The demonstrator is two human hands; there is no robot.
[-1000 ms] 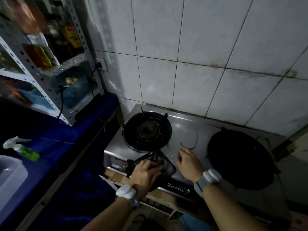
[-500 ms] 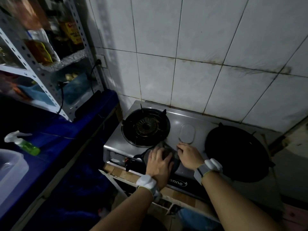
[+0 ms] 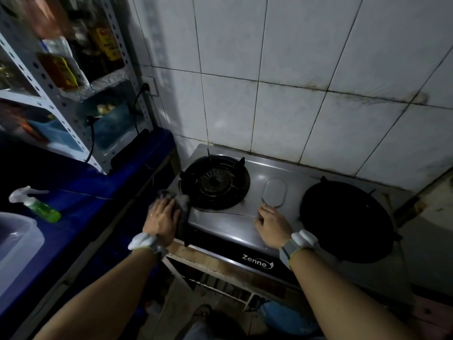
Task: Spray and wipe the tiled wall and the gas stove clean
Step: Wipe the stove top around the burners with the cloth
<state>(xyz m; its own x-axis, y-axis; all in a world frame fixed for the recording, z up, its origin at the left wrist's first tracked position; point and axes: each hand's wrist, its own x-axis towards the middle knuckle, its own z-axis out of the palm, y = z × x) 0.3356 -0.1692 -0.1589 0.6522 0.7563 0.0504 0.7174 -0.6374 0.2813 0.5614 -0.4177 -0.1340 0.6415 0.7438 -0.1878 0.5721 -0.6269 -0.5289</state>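
The gas stove (image 3: 228, 217) sits in the middle of the frame against the tiled wall (image 3: 306, 77), which fills the upper right and shows dark grime along its grout lines. At the stove's left front corner, the left hand (image 3: 163, 218) lies flat with its fingers spread over a dark cloth (image 3: 182, 207), pressing it against the metal edge just beside the left burner (image 3: 214, 182). The right hand (image 3: 272, 223) rests open on the steel top between the 2 burners, fingertips near the oval plate (image 3: 275, 192), holding nothing and seemingly steadying the stove. A dark round pan (image 3: 345, 220) covers the right burner. The spray bottle (image 3: 35, 204), white trigger over green liquid, lies on its side on the blue surface (image 3: 81, 192) at the left of the frame, well apart from both hands. The cloth looks soft and limp, so it probably works best bunched under a flat palm rather than pinched at a corner, where it would fold and drag. The steel top looks smooth and likely turns slippery once wet, so the bracing hand may slide. The stove appears light enough to shift under firm rubbing. The bottle looks light, and the neck below the trigger seems the best place to take hold of it.
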